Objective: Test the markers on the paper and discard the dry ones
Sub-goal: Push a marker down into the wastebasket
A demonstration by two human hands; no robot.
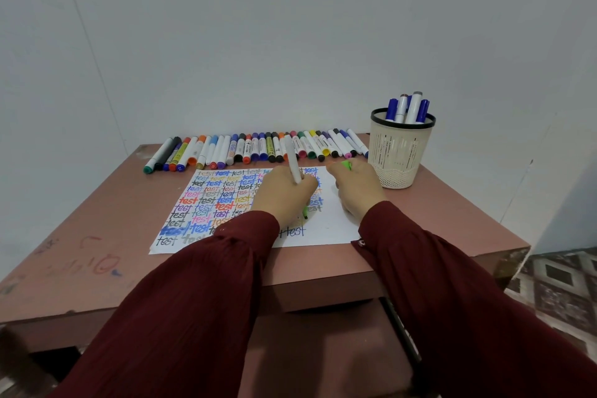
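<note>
The paper (336, 229) lies mid-table, set back from the front edge, with bare white left only along its right side. The table (97, 220) has open surface left of the paper. A row of markers (255, 147) lines the far edge. A basket (399, 152) holding a few markers stands far right, just beside the right hand (358, 191). The left hand (284, 195) curls round a white marker (294, 161), its green tip (305, 213) down on the paper. The right hand rests on the paper, pinching a green cap (347, 165).

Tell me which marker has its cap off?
The white marker in the left hand: its bare green tip points at the paper; the row behind is capped.
</note>
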